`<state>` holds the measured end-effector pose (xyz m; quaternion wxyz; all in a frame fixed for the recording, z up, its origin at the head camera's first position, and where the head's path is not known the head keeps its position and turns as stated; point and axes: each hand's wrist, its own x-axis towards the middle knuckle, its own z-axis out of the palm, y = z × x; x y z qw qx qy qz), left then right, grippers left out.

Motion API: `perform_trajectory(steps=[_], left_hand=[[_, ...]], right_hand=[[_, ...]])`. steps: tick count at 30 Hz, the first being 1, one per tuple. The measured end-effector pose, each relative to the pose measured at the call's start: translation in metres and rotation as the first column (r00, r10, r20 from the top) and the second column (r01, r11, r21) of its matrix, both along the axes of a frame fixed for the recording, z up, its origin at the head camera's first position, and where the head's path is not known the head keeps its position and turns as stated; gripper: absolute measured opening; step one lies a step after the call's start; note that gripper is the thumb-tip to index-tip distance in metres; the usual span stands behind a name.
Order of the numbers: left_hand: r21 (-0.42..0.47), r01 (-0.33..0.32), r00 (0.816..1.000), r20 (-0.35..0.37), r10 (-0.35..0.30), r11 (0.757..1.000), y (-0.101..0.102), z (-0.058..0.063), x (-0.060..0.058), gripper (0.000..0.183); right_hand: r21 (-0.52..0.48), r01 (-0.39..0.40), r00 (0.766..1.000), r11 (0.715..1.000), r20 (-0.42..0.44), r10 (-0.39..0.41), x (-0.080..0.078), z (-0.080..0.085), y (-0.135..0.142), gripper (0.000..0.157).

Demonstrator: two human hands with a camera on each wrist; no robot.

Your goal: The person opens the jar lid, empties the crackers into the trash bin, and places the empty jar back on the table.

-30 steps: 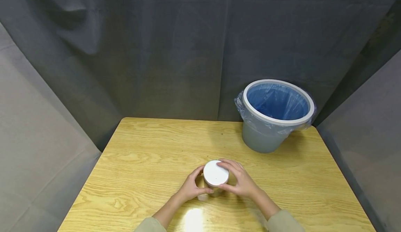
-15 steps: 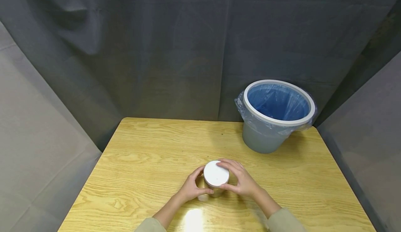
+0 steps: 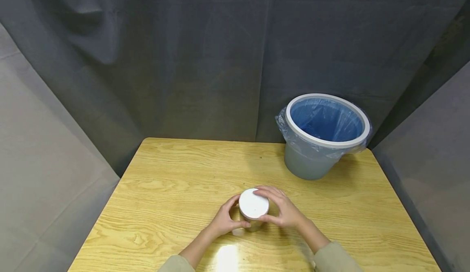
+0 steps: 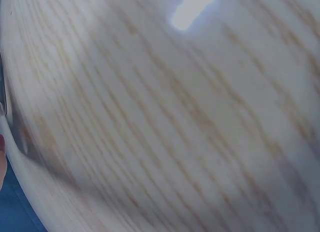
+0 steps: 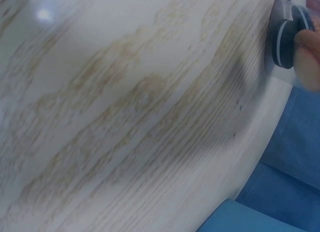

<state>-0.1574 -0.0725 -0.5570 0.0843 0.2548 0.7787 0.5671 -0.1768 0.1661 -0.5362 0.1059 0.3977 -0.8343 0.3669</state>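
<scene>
From where I stand, a person in pale sleeves point(image 3: 175, 264) has both hands on a clear jar point(image 3: 254, 225) with a white lid point(image 3: 253, 203), which is upright at the near middle of a wood-grain table point(image 3: 176, 174). The left hand point(image 3: 223, 220) grips the jar below the lid, its thumb on the near side and its fingers round the far side. The right hand point(image 3: 285, 211) holds the lid by its edge, thumb in front, fingertips lying over the rim at the back. The lid sits on the jar. From the right wrist, dark discs with pale bands point(image 5: 285, 44) show through the clear wall, just beside a fingertip; the left wrist view shows mostly tabletop. Farther back, well apart from the hands, a grey bin point(image 3: 304, 164) with a pale rim stands at the table's far right, its blue-looking plastic liner point(image 3: 324, 119) folded out over the edge. Behind it hangs a dark curtain point(image 3: 183, 60), and a bright glare point(image 3: 226, 257) shines on the wood near the left wrist.
</scene>
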Motion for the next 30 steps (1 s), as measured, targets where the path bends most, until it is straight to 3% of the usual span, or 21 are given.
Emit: perform_trajectory(steps=[30], left_hand=[[-0.007,-0.003,1.0,0.001,0.003,1.0,0.0001,0.001,0.0009,0.079]], right_hand=[[0.008,-0.022,0.998,1.0,0.055,0.021,0.0021,0.0059,0.0006,0.065]])
